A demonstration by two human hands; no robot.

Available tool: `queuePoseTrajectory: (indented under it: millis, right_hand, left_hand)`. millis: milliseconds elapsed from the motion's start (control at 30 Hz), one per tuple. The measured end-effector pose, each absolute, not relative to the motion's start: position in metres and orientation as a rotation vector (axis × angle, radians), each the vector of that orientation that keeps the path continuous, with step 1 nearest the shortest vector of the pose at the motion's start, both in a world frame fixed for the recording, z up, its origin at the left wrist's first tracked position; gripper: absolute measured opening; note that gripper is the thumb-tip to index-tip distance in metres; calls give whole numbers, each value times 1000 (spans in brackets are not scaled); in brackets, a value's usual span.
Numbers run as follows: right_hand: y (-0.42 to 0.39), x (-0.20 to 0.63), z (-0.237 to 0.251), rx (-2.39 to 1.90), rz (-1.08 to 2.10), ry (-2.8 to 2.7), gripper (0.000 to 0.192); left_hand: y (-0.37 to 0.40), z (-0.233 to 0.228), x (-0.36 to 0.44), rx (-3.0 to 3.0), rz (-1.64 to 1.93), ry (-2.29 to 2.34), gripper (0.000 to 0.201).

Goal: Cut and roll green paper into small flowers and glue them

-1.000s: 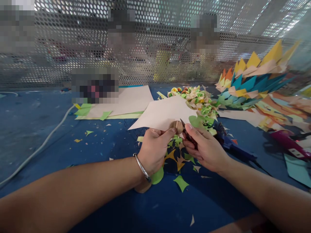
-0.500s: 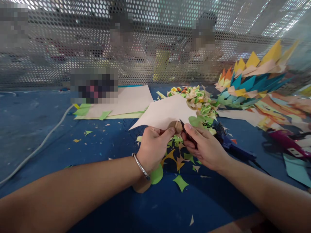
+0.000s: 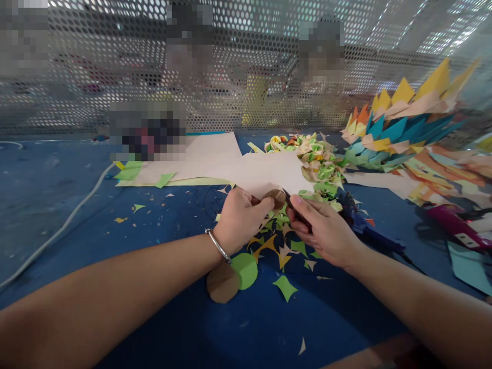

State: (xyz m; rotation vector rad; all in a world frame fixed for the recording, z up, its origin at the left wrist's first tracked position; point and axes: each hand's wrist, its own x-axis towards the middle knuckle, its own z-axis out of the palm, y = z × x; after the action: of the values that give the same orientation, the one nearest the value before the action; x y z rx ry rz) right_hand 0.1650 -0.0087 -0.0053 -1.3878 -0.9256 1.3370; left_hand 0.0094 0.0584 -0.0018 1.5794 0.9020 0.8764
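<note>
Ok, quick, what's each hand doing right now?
Left hand: closed, pinching a beige paper sheet with a brown paper disc.
Right hand: closed on small scissors, blades at the disc.

One view only, head-mounted, aimed fwd and down across the blue worktop [image 3: 69, 205] toward its far edge, where a perforated screen [image 3: 246, 66] is seen. Near range; both forearms enter from the near edge.

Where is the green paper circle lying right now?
The green paper circle lies flat on the blue table, low in the middle, just under the left hand and touching a brown circle.
</note>
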Motion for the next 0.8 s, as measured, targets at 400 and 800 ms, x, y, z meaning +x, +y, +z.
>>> queuePoseTrajectory:
  millis: [400,800]
  right_hand:
    - [-14,168,1,-1401,1460,-864,55]
    - [-18,174,4,-1438,1438,-932,55]
  left_hand:
    - [71,-5,8,1702,905,849,17]
    - [73,-8,11,1621,974,641,14]
